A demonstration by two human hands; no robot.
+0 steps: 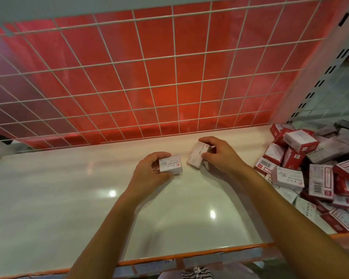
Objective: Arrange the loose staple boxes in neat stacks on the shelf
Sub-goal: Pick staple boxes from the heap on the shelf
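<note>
My left hand [148, 172] has its fingers [161, 155] curled round a paper clips box [170, 165] on the shelf [69, 188], and just right of that box my right hand [222, 156] pinches a staples box [196, 157] lying askew.

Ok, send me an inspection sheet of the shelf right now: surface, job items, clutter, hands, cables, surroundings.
Surface: glossy white shelf board with orange front lip, glare spots.
Job's things: small white box printed STAPLES, tilted, in right hand; loose heap of red-and-white boxes at the right end, unstacked.
Clutter: small white box printed PAPER CLIPS in left hand.
Hands: left hand grips the PAPER CLIPS box; right hand pinches the STAPLES box.
Cables: nothing seen.
Surroundings: white wire grid over a red backing sheet; slotted grey upright at right.
</note>
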